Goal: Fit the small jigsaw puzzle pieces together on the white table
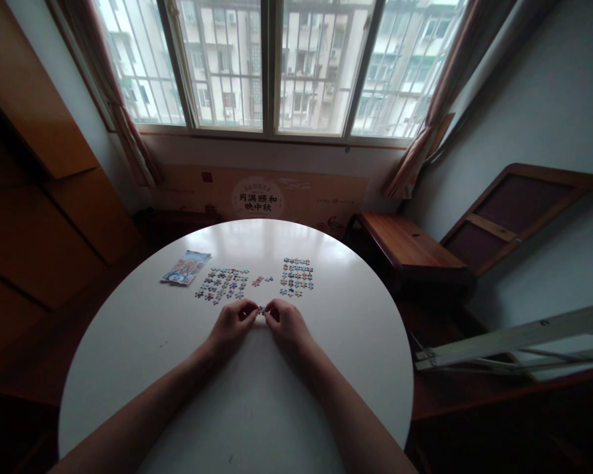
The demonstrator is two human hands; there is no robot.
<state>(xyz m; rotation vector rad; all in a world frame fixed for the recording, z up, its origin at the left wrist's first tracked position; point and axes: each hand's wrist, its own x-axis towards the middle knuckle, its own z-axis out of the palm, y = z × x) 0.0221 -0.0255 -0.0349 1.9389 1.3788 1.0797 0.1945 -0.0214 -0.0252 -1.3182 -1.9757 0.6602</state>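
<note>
1. A round white bench [250, 395] fills the lower middle of the frame.
2. A barred window [311, 79] stretches across the top, with buildings outside.
3. An orange-brown wooden cabinet [82, 214] stands along the left edge.
4. A banner with Chinese writing [301, 187] spans the wall below the window.
5. A wooden side table [412, 243] is right of centre.
6. The right hand [289, 322], at the frame's centre, has its fingertips pinched on a small bit of puzzle.
7. The left hand [233, 320], just beside it, pinches the same bit from the other side.
8. Loose puzzle pieces lie spread in a left group [225, 283] and a right group [297, 276], beyond the hands.
9. A printed packet [186, 267] lies at the bench's upper left.
10. A few pieces [257, 281] lie between the groups.
11. The held bit of puzzle [261, 310] sits between both hands; whether one piece or several, I cannot tell.
</note>
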